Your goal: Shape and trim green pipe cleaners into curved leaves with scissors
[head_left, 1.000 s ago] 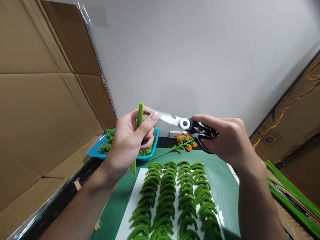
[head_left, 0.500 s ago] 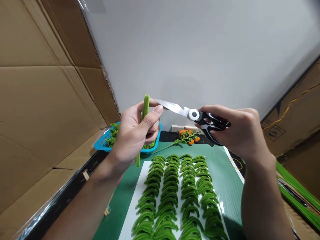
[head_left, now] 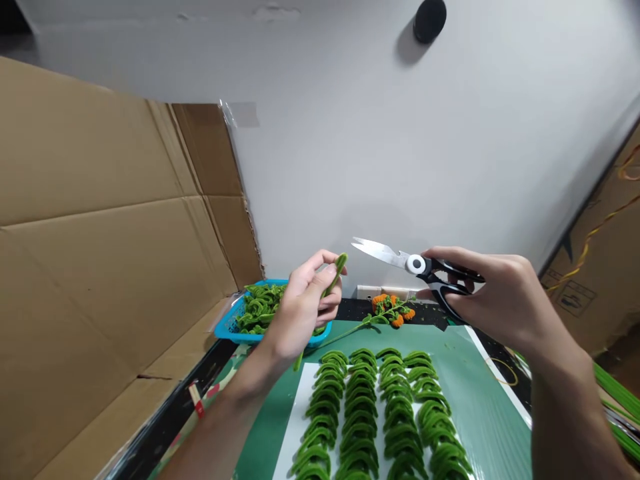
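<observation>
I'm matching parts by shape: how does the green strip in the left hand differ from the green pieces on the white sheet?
The green strip looks nearly straight; the green pieces curve in arcs. The strip slants in the left hand; the pieces lie in four columns on the white sheet. Both look fuzzy green.

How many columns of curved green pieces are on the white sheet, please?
4, side by side along the white sheet: the far-left column, inner-left column, inner-right column and far-right column. Their near ends run out of view.
</observation>
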`<act>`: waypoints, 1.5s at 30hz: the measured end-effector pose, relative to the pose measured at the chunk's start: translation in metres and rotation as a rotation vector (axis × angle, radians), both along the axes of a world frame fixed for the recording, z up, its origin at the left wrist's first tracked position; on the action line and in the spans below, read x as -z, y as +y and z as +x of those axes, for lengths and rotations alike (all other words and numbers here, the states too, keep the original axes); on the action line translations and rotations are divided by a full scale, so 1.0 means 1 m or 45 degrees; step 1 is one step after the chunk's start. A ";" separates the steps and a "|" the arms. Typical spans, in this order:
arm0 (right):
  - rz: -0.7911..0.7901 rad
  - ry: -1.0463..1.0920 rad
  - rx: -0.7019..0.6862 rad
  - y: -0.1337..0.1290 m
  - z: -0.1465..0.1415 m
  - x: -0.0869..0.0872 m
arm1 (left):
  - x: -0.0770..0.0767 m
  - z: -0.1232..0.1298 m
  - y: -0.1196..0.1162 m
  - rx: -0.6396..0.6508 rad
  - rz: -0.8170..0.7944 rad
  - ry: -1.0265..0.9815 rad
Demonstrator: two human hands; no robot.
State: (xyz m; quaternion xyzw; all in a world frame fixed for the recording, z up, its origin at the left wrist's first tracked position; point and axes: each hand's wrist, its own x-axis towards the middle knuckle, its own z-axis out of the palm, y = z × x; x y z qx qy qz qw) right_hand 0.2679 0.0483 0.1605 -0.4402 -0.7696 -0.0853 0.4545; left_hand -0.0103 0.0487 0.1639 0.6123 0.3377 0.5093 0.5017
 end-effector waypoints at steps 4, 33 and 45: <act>-0.020 -0.078 -0.052 0.002 -0.002 0.002 | 0.000 0.003 -0.002 -0.083 0.046 0.022; 0.047 -0.159 -0.002 0.007 -0.009 0.004 | -0.005 0.002 -0.011 -0.443 0.395 0.244; 0.053 -0.132 0.004 0.008 -0.009 0.004 | -0.013 0.002 -0.013 -0.254 0.159 0.045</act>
